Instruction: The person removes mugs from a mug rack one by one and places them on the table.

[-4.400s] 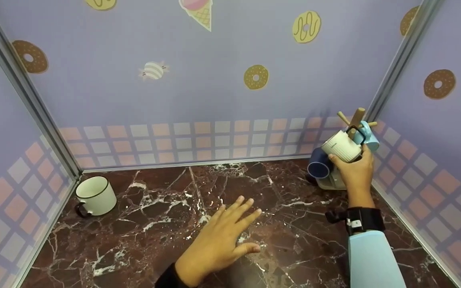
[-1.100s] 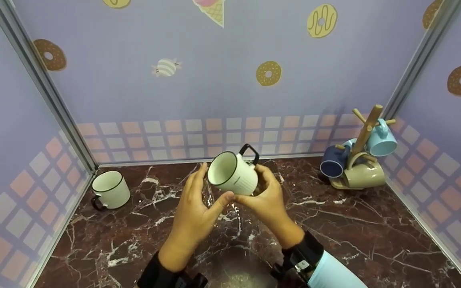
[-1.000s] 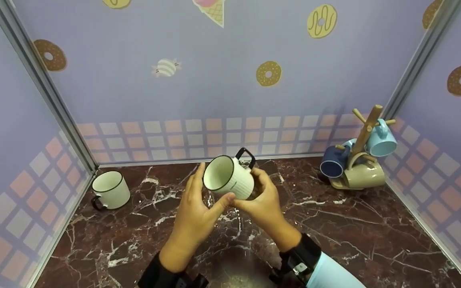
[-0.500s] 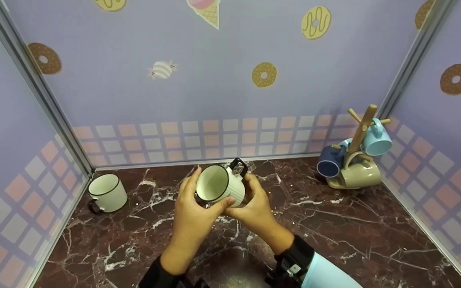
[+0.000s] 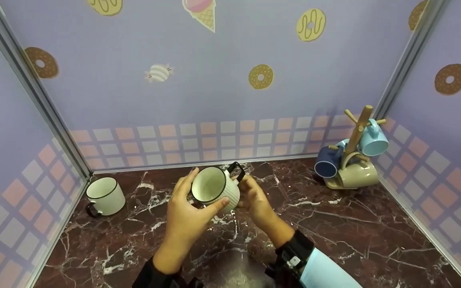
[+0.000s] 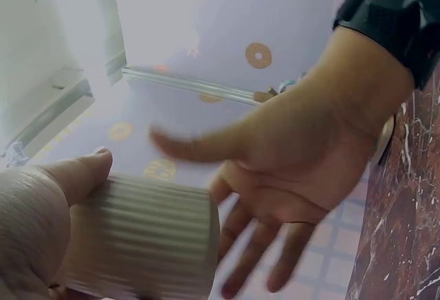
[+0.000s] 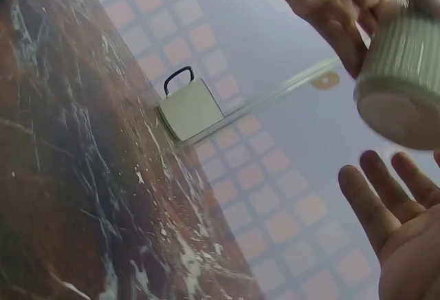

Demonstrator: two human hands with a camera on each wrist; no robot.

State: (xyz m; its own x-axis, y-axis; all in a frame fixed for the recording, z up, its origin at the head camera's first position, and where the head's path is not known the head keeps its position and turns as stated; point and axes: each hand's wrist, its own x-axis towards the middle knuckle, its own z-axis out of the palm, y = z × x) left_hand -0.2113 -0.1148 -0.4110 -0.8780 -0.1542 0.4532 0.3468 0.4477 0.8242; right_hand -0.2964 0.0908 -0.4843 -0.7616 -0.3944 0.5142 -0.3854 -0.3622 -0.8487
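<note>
My left hand [image 5: 186,218] grips a white ribbed mug [image 5: 231,196] with a black rim and black handle, above the middle of the table. The mug leans with its mouth to the left and toward me. In the left wrist view, my left thumb lies along the ribbed mug [image 6: 155,234]. My right hand [image 5: 257,204] is beside the mug's base. Its fingers are spread and loose, and the right wrist view shows a gap between the right hand [image 7: 412,238] and the underside. A second white mug [image 5: 112,198], black-rimmed, stands upright at the left.
At the back right stands a wooden mug rack [image 5: 360,128], bearing a navy mug [image 5: 326,167], a beige mug [image 5: 360,177] and a light blue mug [image 5: 373,143]. Patterned walls [image 5: 210,96] enclose the marbled table [image 5: 334,240] at the back and sides.
The ribbed mug has come from the rack to the middle in my right hand. My left hand has taken it, and my right hand has let go. Lately it has moved slightly left.
</note>
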